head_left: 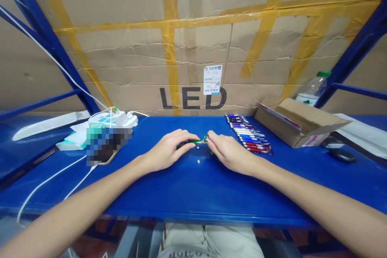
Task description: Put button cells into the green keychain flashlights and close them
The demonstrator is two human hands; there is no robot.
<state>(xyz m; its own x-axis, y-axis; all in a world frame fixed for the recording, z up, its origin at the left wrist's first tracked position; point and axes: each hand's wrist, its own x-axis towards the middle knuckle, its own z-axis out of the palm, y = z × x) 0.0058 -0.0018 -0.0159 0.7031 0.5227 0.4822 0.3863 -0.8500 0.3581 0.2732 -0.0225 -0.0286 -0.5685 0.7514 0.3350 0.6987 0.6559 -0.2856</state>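
Note:
My left hand (169, 147) is closed, thumb and fingers pinching the barrel of a slim green keychain flashlight (199, 142). At the flashlight's right end, my right hand (231, 151) grips its green clip, and the fingers hide most of that clip. Two small shiny round pieces, one nearer piece (198, 161) and one farther piece (198, 148), lie on the blue table (169, 193) between my hands. Something small and metallic shows under my right fingers, too hidden to name. Beyond my right hand lies a row of similar flashlights (244, 132) in purple, black, silver, blue and red, with clips attached.
An open cardboard box (298, 123) stands at the right, with a black computer mouse (341, 155) before it and a plastic bottle (314, 86) behind. At left are a phone (110, 147), a power strip (128, 120), tissues (72, 140) and white cables. A large carton (136, 56) walls the back.

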